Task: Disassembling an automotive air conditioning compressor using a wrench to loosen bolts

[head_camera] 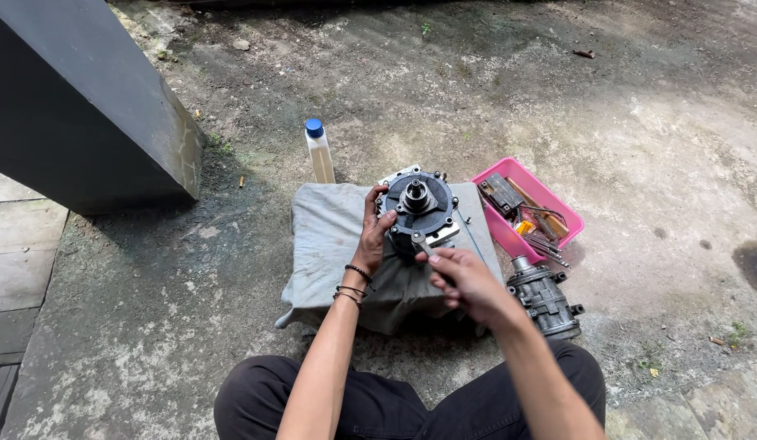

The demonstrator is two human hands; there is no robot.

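the round black metal housing (419, 213) stands upright on a grey cloth (329, 236) spread over a low block at frame centre, its shaft end facing up. left hand (377, 235) is clasped against the housing's 9 o'clock side, fingers curled round the rim, dark bands at the wrist. right hand (468, 281) sits at the housing's 5 o'clock, fingers pinched on a slim metal tool (425, 247) whose tip meets the housing's lower edge; the tool's kind cannot be told.

a second grey ribbed metal unit (545, 300) stands on the concrete ground (655, 163) at 4 o'clock of the housing, just beside the cloth and near the right forearm. a pink tray (492, 218) holding assorted hand tools lies at 3 o'clock, touching or just beside the cloth's edge. a clear bottle with blue cap (319, 151), filled with pale liquid, stands upright at 11 o'clock behind the cloth. a dark slanted pillar (77, 106) occupies 10 o'clock, well apart. the person's knees in dark trousers show at 6 o'clock.
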